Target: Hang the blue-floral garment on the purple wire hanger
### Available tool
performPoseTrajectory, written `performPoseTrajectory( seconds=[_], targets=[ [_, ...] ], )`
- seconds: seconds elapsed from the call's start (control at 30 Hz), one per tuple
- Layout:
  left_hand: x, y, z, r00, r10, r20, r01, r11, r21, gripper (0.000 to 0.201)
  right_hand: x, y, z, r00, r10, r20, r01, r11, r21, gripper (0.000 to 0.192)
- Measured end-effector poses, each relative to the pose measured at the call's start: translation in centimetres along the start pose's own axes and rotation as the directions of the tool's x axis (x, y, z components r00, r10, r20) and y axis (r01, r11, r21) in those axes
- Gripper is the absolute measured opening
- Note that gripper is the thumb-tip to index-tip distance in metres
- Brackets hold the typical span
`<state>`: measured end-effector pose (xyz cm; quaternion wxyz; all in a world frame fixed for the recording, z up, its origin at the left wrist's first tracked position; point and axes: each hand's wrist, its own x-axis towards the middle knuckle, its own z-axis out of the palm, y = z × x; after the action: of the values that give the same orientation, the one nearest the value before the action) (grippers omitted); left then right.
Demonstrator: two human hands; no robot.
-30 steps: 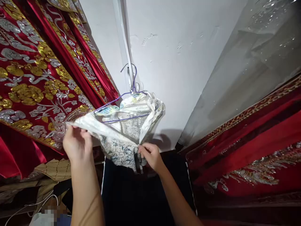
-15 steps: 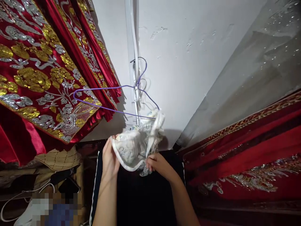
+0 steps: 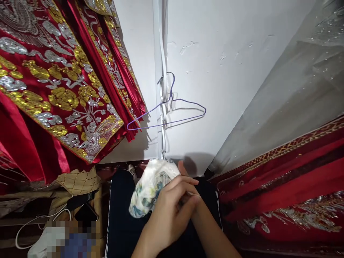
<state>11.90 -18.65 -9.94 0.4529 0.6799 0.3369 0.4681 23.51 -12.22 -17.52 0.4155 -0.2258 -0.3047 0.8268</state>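
A white cloth garment [image 3: 153,186] with a blue, green and yellow floral print hangs bunched in front of my dark trousers, to the left of my hands. My left hand [image 3: 169,211] crosses over my right, closed, its fingers curled by the right wrist. A sliver of white cloth shows at its thumb and fingertips. Most of my right hand [image 3: 183,167] is hidden behind the left one; only a finger or two stick up beside the cloth. Above them a bare purple wire hanger [image 3: 185,119] hangs by its hook on a white strap [image 3: 162,57] against the wall.
Red garments with gold and silver sequins [image 3: 64,98] hang at the left. More red embroidered fabric [image 3: 301,172] and a sheer glittery cloth [image 3: 282,79] fill the right. At lower left a dark phone-like object [image 3: 86,213] and a white cable [image 3: 23,229] lie among other items.
The floral garment has come off the hanger and sits lower. The hanger has swung level on the strap. My left hand has moved right, across my right hand.
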Motion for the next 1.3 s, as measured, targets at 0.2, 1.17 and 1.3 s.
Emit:
performPoseTrajectory(
  seconds=[0.2, 1.17, 1.3],
  targets=[
    [-0.5, 2.6, -6.9, 0.925, 0.221, -0.31, -0.138, 0.953, 0.268, 0.024, 2.8, -3.5, 4.2, 0.978, 0.122, 0.169, -0.082, 0.97, -0.227, 0.028],
    [3.7, -4.2, -19.2, 0.966, -0.058, -0.251, 0.227, 0.65, 0.725, 0.024, 9.7, -15.3, -2.3, 0.832, -0.551, 0.064, 0.224, 0.227, -0.948, 0.041],
    [4.6, -4.3, -19.4, 0.976, -0.04, -0.213, 0.194, 0.603, 0.774, 0.021, 8.7, -16.1, -3.6, 0.817, -0.577, -0.016, 0.136, 0.218, -0.966, 0.025]
  ],
)
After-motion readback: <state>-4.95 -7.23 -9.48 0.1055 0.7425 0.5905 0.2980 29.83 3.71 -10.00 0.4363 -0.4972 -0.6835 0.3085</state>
